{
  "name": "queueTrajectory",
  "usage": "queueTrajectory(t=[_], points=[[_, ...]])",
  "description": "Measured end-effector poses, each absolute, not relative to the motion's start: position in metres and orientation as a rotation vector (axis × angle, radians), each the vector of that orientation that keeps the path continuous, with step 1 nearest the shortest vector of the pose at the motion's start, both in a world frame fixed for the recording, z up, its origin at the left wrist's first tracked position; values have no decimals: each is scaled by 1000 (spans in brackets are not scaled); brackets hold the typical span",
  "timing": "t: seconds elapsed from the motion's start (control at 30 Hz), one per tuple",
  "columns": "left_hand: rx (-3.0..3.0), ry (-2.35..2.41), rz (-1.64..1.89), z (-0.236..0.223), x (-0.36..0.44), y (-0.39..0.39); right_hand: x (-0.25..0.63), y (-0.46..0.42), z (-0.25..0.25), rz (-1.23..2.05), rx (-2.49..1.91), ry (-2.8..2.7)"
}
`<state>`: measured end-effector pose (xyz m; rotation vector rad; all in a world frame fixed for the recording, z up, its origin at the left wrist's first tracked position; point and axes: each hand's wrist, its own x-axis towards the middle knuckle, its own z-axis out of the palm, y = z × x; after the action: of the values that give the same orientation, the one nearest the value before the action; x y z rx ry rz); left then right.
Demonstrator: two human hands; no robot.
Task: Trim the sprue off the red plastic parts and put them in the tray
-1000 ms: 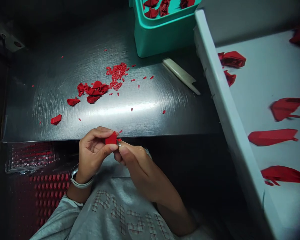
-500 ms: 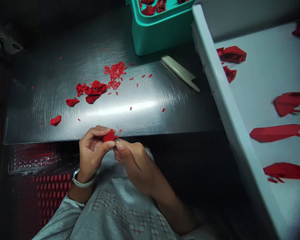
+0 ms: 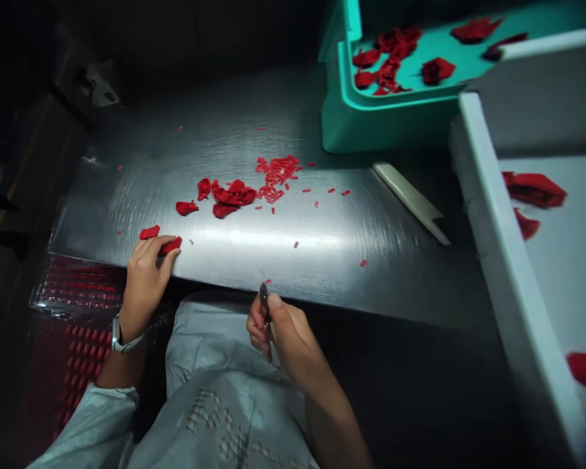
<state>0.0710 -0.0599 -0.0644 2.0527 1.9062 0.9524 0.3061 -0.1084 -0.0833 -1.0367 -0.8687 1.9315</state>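
My left hand point(image 3: 148, 272) is at the table's near edge, its fingers and thumb closed on a red plastic part point(image 3: 172, 245). This part is at the tabletop; whether it is let go there cannot be made out. Another red piece point(image 3: 150, 232) lies just beyond the fingertips. Off to the right, my right hand point(image 3: 284, 329) is closed around a small dark metal cutter point(image 3: 264, 301), its pointed tip upward. A tiny red scrap point(image 3: 268, 281) lies by that tip. Farther back are a cluster of red plastic parts point(image 3: 235, 194) and a pile of small red scraps point(image 3: 278, 170).
A teal bin point(image 3: 390, 124) with red parts stands at the back right. A white-walled tray point(image 3: 508, 260) holding red parts is at the right. A pale flat strip point(image 3: 410, 200) lies between. Below left are clear trays point(image 3: 78, 286) over rows of red pieces.
My hands have come apart. The left moved left to the tabletop with the red part, and the right kept the cutter, now clear of the part. The view shifted too.
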Motion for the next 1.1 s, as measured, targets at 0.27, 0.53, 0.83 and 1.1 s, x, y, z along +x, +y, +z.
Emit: queueTrajectory(t=[0.27,0.53,0.83,1.1], points=[[2208,1941,786,-47,57,-40,308,-108,-86,1947,-1100,-909],[2283,1738,524,-45,80,21,306,-111,-84,1920,-1087,-919],[1385,1006,854,-33,121,-57,307,-114,-72,1833,-1006,-988],[847,929,932,-50,146,-71,309,-118,-60,1708,-1017,-1145]])
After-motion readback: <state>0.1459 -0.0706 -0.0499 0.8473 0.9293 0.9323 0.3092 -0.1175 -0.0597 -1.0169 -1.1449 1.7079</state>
